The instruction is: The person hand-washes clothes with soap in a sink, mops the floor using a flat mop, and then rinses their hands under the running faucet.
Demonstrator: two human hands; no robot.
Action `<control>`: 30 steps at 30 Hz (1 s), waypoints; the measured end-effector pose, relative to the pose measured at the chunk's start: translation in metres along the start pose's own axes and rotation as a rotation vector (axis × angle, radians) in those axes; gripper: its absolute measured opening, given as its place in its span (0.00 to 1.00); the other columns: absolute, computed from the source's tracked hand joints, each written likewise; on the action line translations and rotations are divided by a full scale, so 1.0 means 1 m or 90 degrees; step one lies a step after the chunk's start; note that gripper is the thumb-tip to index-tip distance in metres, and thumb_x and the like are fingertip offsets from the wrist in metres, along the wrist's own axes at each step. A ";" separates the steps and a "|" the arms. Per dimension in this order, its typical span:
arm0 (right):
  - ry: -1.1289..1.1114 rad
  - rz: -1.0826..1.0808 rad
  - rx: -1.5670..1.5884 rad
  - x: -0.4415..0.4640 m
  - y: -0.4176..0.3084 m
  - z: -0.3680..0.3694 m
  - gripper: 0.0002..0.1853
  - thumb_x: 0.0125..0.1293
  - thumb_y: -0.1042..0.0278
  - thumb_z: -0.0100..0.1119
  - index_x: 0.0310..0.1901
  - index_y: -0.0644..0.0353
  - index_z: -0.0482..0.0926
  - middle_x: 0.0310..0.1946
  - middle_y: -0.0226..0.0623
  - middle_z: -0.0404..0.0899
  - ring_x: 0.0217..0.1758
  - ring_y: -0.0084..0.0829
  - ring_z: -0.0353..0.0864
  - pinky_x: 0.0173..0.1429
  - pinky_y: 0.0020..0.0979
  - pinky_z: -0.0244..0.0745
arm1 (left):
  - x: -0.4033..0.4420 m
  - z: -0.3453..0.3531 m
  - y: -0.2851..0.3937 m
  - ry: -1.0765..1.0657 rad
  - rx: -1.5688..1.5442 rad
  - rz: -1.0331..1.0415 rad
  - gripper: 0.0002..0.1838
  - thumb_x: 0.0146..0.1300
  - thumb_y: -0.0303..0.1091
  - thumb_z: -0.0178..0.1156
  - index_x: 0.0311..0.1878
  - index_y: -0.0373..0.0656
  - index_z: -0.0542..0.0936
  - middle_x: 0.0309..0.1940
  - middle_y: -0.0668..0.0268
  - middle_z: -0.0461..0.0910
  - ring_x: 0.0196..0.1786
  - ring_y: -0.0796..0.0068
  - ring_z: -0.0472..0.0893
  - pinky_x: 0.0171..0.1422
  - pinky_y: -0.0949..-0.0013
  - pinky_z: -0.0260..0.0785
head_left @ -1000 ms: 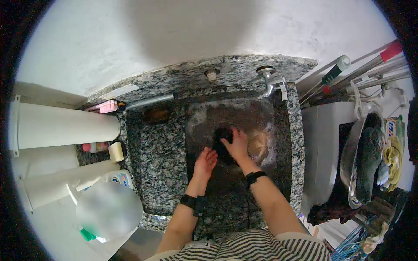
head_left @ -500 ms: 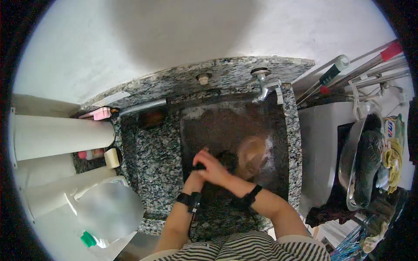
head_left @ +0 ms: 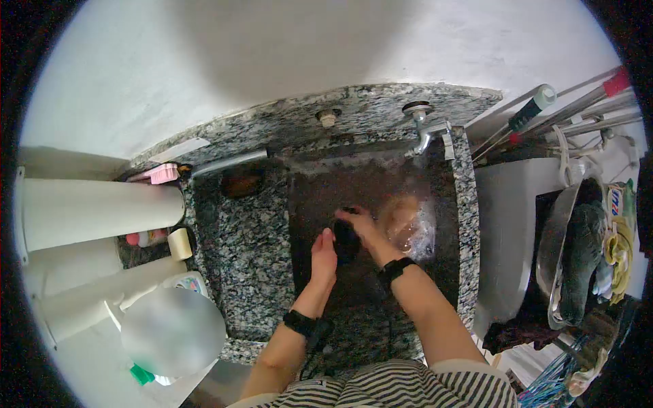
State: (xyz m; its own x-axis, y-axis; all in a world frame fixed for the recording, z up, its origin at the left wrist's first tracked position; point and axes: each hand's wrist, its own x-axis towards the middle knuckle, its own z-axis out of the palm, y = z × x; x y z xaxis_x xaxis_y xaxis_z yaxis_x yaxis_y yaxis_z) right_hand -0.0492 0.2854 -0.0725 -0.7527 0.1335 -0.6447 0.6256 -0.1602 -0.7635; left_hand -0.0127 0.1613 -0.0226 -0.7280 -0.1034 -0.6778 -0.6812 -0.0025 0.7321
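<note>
A small, dark, soft-looking piece of cloth [head_left: 346, 242] hangs between my hands over the sink [head_left: 320, 187]; its exact kind cannot be made out. My right hand [head_left: 360, 226] has its fingers closed on the upper part of it. My left hand [head_left: 324, 257] is at its left side, fingers stretched out and pointing up, close to or touching the cloth. Right of my hands, a light brown, rounded thing [head_left: 400, 216] lies low in the sink, with whitish foam or glare [head_left: 423, 234] beside it.
The tap [head_left: 425, 136] is at the sink's back right. On the left are a ribbed granite washboard [head_left: 253, 265], a dark brown object [head_left: 243, 183], a pink brush [head_left: 163, 174] and a pale soap bar [head_left: 180, 244]. A metal basin [head_left: 554, 265] with dark cloth stands at right.
My hands were pressed together further left, over the dark cloth. Now they are apart, with the right hand moved right and up, and more of the cloth shows between them.
</note>
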 end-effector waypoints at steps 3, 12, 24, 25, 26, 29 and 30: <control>0.149 0.039 -0.044 0.000 -0.005 -0.022 0.32 0.51 0.48 0.64 0.51 0.66 0.70 0.50 0.41 0.73 0.52 0.36 0.71 0.57 0.31 0.62 | 0.011 -0.011 -0.016 0.032 0.226 0.160 0.21 0.61 0.47 0.53 0.47 0.38 0.72 0.44 0.57 0.75 0.49 0.67 0.72 0.57 0.60 0.58; 0.141 0.019 -0.446 0.009 0.081 -0.018 0.34 0.54 0.45 0.60 0.55 0.66 0.70 0.51 0.50 0.73 0.55 0.40 0.71 0.60 0.34 0.61 | 0.031 -0.016 -0.028 -0.018 0.752 0.120 0.25 0.52 0.47 0.60 0.48 0.40 0.76 0.45 0.52 0.76 0.51 0.54 0.73 0.60 0.51 0.58; -0.085 -0.234 -0.569 -0.012 -0.016 -0.079 0.21 0.50 0.51 0.64 0.42 0.56 0.78 0.39 0.49 0.77 0.45 0.48 0.75 0.48 0.38 0.70 | 0.025 -0.025 0.032 -0.066 0.713 0.121 0.34 0.45 0.30 0.60 0.59 0.37 0.63 0.42 0.55 0.77 0.45 0.57 0.76 0.50 0.63 0.67; -0.085 -0.232 -0.569 -0.010 -0.006 -0.072 0.21 0.50 0.51 0.64 0.42 0.56 0.78 0.39 0.49 0.77 0.45 0.48 0.75 0.48 0.38 0.70 | 0.024 -0.019 0.029 -0.067 0.713 0.120 0.34 0.45 0.30 0.60 0.59 0.37 0.63 0.42 0.55 0.77 0.45 0.57 0.76 0.50 0.63 0.67; -0.069 -0.258 -0.561 -0.009 0.004 -0.063 0.18 0.51 0.56 0.62 0.41 0.57 0.78 0.38 0.49 0.77 0.45 0.49 0.75 0.48 0.40 0.70 | 0.022 -0.008 0.024 -0.063 0.835 0.303 0.36 0.45 0.29 0.59 0.61 0.39 0.60 0.45 0.54 0.75 0.49 0.54 0.73 0.54 0.59 0.64; -0.033 -0.335 -0.606 -0.010 0.026 -0.041 0.13 0.53 0.63 0.57 0.39 0.58 0.78 0.37 0.50 0.77 0.44 0.50 0.75 0.47 0.43 0.71 | 0.055 0.008 -0.018 -0.102 0.864 0.574 0.34 0.43 0.26 0.59 0.60 0.44 0.64 0.51 0.54 0.72 0.56 0.54 0.67 0.58 0.52 0.59; -0.009 -0.389 -0.665 -0.009 0.031 -0.039 0.11 0.53 0.66 0.55 0.38 0.58 0.79 0.36 0.49 0.78 0.44 0.49 0.76 0.46 0.43 0.71 | 0.064 0.012 -0.026 -0.177 0.961 0.453 0.29 0.49 0.29 0.54 0.59 0.45 0.65 0.53 0.55 0.71 0.58 0.52 0.65 0.61 0.51 0.57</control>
State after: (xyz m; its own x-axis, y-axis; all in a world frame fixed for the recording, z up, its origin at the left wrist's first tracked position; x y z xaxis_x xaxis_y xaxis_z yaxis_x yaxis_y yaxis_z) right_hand -0.0150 0.3171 -0.0916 -0.9801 -0.0998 -0.1718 0.0259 0.7933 -0.6083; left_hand -0.0427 0.1661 -0.0857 -0.7793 0.5003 -0.3774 0.4226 0.8642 0.2730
